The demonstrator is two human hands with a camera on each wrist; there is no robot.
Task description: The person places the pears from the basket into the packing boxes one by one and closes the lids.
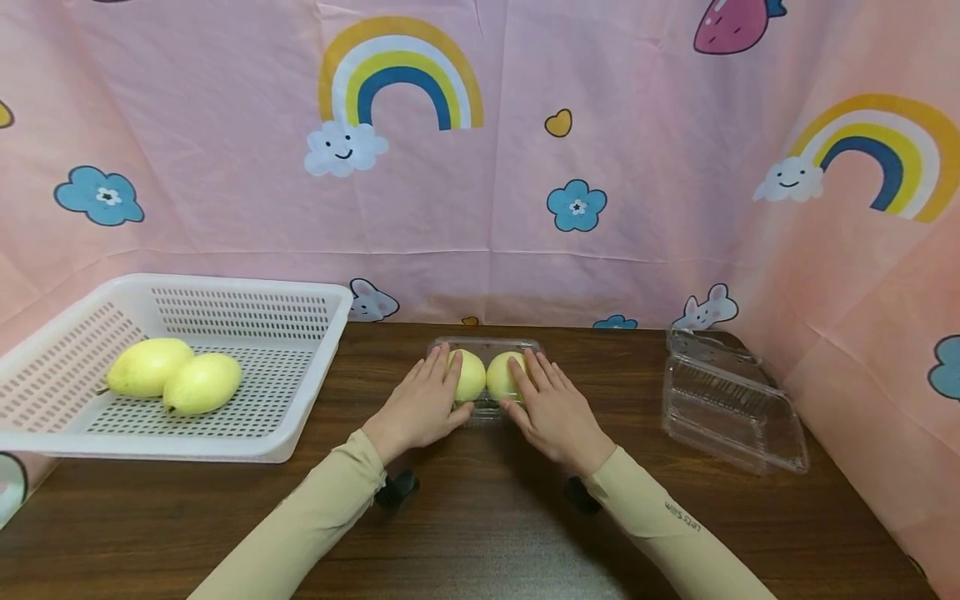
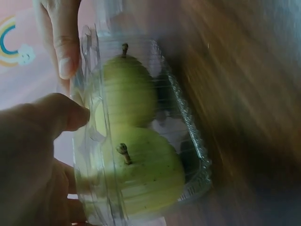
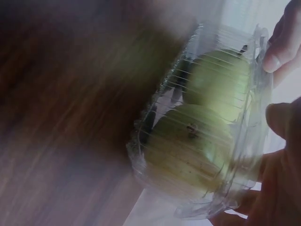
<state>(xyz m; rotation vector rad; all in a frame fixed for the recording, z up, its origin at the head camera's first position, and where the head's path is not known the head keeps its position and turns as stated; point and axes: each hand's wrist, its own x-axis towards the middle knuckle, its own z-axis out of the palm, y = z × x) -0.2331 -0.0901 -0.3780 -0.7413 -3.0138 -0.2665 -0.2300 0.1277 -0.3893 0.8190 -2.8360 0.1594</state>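
A clear plastic clamshell box (image 1: 487,412) sits on the dark wooden table, toward the back. Two pale yellow-green pears, a left one (image 1: 471,377) and a right one (image 1: 501,380), lie side by side inside it. My left hand (image 1: 422,406) rests on the box's left side with fingers extended, and my right hand (image 1: 558,414) lies likewise on its right side. In the left wrist view, the left thumb (image 2: 70,113) touches the rim beside the pears' stems. Through the ribbed wall in the right wrist view, a pear (image 3: 188,150) shows. Whether the lid is latched cannot be seen.
On the left stands a white perforated basket (image 1: 315,383) holding two yellow pears (image 1: 202,383). Another clear plastic box (image 1: 731,408) stands opened at the right. A pink patterned cloth (image 1: 495,167) hangs behind the table and along its sides.
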